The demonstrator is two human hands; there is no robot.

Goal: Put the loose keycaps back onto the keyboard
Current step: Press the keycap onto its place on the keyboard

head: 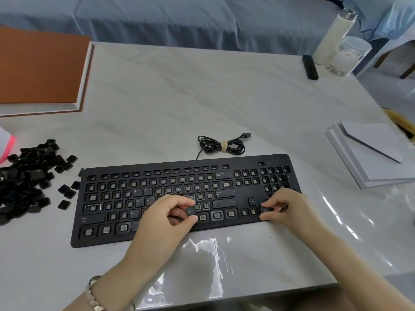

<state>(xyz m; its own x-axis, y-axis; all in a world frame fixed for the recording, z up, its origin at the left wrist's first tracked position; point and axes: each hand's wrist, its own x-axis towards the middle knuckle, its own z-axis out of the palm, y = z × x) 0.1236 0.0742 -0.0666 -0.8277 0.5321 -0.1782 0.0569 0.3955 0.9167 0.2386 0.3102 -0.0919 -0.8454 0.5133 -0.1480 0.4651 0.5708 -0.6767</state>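
Observation:
A black keyboard [184, 176] lies on the white table with most of its keycaps off; a few such as Backspace, Enter, Shift, R, T, F, H and the up arrow are seated. My left hand [166, 217] pinches a black arrow keycap [190, 212] between thumb and fingers above the lower middle rows. My right hand [284, 205] holds another arrow keycap [265, 209] at the arrow-key cluster, fingertips curled on it. A heap of loose black keycaps [29, 176] lies to the left of the keyboard.
The keyboard's coiled cable [222, 145] lies just behind it. An orange-covered book [40, 68] sits far left, a white box stack [372, 153] right, a bottle [334, 34], a jar [347, 56] and a black bar [310, 67] far right. A pink-and-white object [5, 147] stands at the left edge.

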